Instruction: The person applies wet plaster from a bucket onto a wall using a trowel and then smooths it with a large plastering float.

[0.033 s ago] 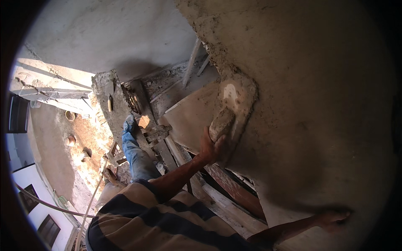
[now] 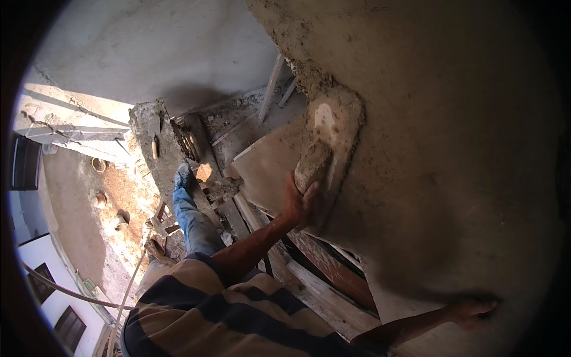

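My left hand (image 2: 295, 199) is closed around the thick, mortar-crusted grip of a plastering float (image 2: 342, 122). The float's long, worn face plate lies against the brown plastered wall (image 2: 452, 149), close to its rough, broken edge. Farther right and lower, my right hand (image 2: 473, 313) is at the same wall, half in shadow. Its fingers are too dark to make out, and no tool shows in it. A trowel (image 2: 155, 143) with a light handle lies on a mortar-covered board (image 2: 146, 122) to the left.
My blue-trousered leg (image 2: 191, 217) stands among scaffold planks (image 2: 235, 217). Light poles (image 2: 270, 89) lean beyond the wall's edge. On the sunlit ground below left are several buckets (image 2: 99, 200). A white building with dark windows (image 2: 69, 327) borders the far left.
My left hand and the float have slid slightly to the left and up along the wall. My right hand stays where it was.
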Demonstrator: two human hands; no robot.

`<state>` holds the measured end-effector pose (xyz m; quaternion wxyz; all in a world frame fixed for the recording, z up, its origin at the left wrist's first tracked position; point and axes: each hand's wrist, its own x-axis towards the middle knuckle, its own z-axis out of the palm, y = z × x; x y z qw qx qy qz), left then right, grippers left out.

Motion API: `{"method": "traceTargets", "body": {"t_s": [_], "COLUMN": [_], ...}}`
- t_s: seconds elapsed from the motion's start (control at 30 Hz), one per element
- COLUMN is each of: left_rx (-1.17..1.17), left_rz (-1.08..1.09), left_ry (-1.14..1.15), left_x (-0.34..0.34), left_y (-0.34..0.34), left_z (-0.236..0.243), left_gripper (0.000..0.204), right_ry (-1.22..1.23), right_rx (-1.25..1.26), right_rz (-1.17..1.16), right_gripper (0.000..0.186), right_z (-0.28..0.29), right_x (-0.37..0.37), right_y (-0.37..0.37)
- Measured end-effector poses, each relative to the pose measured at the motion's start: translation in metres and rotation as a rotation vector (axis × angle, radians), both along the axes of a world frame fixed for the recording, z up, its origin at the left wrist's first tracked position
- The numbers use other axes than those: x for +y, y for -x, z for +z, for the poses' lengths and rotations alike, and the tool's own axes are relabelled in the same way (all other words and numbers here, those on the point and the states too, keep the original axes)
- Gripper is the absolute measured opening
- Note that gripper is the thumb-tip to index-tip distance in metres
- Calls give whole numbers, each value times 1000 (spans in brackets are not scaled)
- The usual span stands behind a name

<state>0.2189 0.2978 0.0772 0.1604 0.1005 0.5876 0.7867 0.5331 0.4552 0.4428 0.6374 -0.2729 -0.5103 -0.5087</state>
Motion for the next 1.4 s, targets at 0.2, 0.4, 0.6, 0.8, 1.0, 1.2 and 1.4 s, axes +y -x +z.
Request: {"method": "traceTargets", "body": {"t_s": [0.2,0.4,0.6,0.8,1.0,1.2,1.4], "left_rx": [154,7,369,341,198,107,236], "left_rz": [-258,-234,-72,-190,193,73,52], "left_ry": [160,32,179,116,177,29,8], "left_x": [-9,-13,-17,-15,-17,-11,-16], "left_y": [-75,-10,8,6,59,19,65], "left_z": [-4,-31,-24,20,23,40,149], "left_gripper": [62,64,60,64,59,52,60], "right_ry": [74,177,127,214,213,233,122], "right_rx": [-41,98,35,118,116,111,-43], "right_rz": [-29,262,86,205,45,69,277], "right_gripper": [28,30,29,27,33,41,34], "right_z": [-5,-8,-9,-12,-6,-9,-12], "right_x": [-32,-37,-31,-34,-15,-18,-29], "right_y": [54,64,57,54,30,36,67]}}
